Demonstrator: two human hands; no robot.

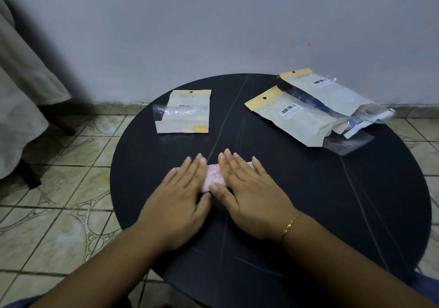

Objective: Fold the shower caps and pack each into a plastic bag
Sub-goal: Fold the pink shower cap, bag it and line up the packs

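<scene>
A folded pink-patterned shower cap (215,177) lies flat on the round black table (332,200), near the middle. My left hand (180,196) and my right hand (249,188) both press down on it with straight fingers, side by side, hiding most of it. One plastic bag (184,112) with a yellow header lies flat at the back left of the table. Two more plastic bags (299,120) (332,96) lie overlapped at the back right, with blue contents showing at their open ends.
A loose clear plastic sheet (349,143) sticks out from under the right-hand bags. The table stands against a grey wall (213,22) on a tiled floor (59,200). A pale cloth-covered piece of furniture (21,93) is at the far left.
</scene>
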